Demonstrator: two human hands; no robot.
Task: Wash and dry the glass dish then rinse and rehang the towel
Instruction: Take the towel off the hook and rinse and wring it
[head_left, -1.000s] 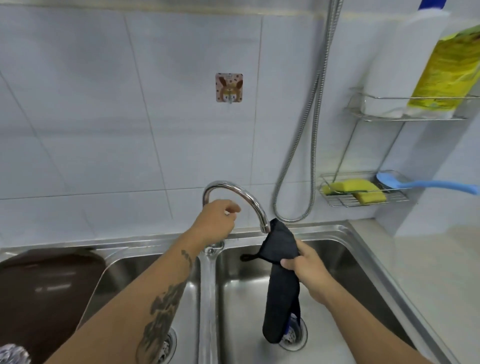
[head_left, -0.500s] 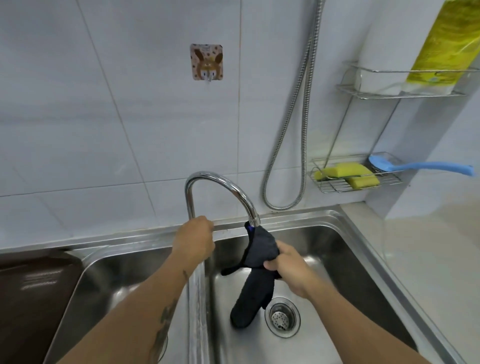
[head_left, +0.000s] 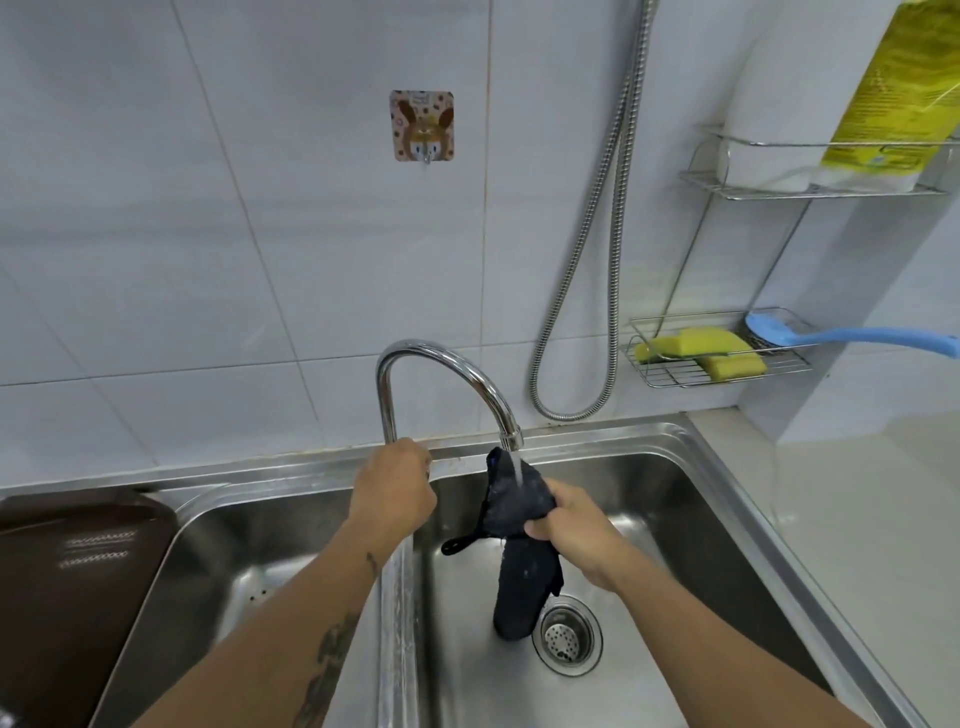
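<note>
My right hand (head_left: 569, 525) grips a dark towel (head_left: 519, 499) in the right sink basin (head_left: 675, 519), its upper end right under the spout of the curved chrome tap (head_left: 452, 364). Water runs from the spout onto the towel. The towel's lower end hangs down beside the drain (head_left: 567, 635), and its loop sticks out to the left. My left hand (head_left: 395, 488) is closed around the tap's base, hiding the handle. An empty wall hook (head_left: 422, 124) with a cartoon picture sits on the tiles above. No glass dish is in view.
A dark brown board (head_left: 67, 571) lies left of the left basin (head_left: 260, 561). A metal shower hose (head_left: 602, 260) loops down the wall. A wire rack (head_left: 722, 358) holds yellow sponges and a blue brush; bottles stand on the upper shelf (head_left: 810, 187). The counter (head_left: 857, 545) extends right.
Water now runs from the tap onto the towel. My left hand has dropped to the tap's base, and my right hand has kept the towel under the spout. The view tilted down.
</note>
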